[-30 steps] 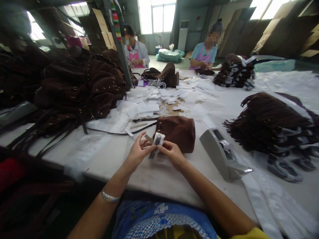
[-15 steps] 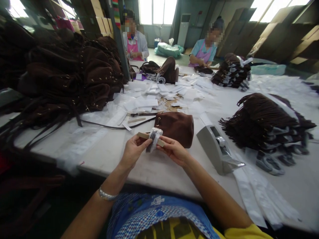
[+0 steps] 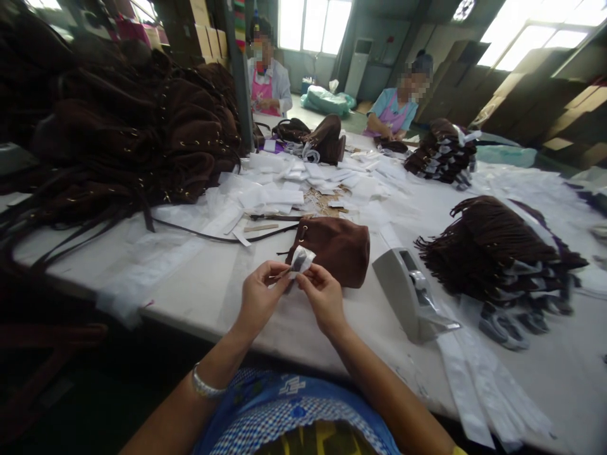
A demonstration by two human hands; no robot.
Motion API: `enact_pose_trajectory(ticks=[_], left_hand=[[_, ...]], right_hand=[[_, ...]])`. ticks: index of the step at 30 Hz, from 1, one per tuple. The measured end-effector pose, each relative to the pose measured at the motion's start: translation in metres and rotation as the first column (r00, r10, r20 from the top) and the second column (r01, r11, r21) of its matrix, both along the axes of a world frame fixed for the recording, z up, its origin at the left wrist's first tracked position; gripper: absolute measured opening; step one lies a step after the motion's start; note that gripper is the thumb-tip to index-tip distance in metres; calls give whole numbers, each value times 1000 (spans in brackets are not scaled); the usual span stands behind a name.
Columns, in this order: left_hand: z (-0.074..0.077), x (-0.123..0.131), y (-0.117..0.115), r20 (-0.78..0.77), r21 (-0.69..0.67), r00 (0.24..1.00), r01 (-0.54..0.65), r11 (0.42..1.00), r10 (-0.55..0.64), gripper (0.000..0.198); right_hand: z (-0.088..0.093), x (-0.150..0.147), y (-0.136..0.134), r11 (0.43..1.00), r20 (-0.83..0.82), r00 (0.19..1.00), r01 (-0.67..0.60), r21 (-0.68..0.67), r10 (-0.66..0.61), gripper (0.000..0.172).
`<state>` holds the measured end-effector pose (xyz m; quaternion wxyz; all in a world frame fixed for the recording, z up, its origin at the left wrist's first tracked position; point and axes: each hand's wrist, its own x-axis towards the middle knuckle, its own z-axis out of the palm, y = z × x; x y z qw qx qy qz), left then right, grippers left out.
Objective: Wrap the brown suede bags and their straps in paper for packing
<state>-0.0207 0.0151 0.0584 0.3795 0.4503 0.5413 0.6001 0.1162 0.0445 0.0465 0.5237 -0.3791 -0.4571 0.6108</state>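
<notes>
My left hand (image 3: pixel 258 297) and my right hand (image 3: pixel 323 297) meet just above the near edge of the white table (image 3: pixel 222 284). Both pinch a small dark piece wrapped in clear plastic (image 3: pixel 300 259), which sticks up between the fingertips. A thin tan strip shows at my left fingertips. Right behind the hands lies a small brown suede pouch (image 3: pixel 336 248) with a metal ring. A grey tape dispenser (image 3: pixel 408 292) stands to the right of my right hand.
A high heap of brown suede bags (image 3: pixel 142 139) fills the left. Fringed brown pieces (image 3: pixel 493 249) are stacked on the right. White paper sheets (image 3: pixel 284 186) litter the middle. Plastic sleeves (image 3: pixel 478 385) lie at the near right. Two people (image 3: pixel 393 107) work at the far end.
The hands have drawn closer together around the wrapped piece. The tan strip, held out level between them half a second ago, is now mostly hidden in the fingers.
</notes>
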Motion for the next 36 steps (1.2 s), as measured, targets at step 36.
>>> enact_pose_trajectory(ticks=[36], left_hand=[[0, 23, -22, -700, 254, 681, -45, 966, 216, 50]], right_hand=[[12, -7, -10, 985, -2, 985, 171, -20, -171, 31]])
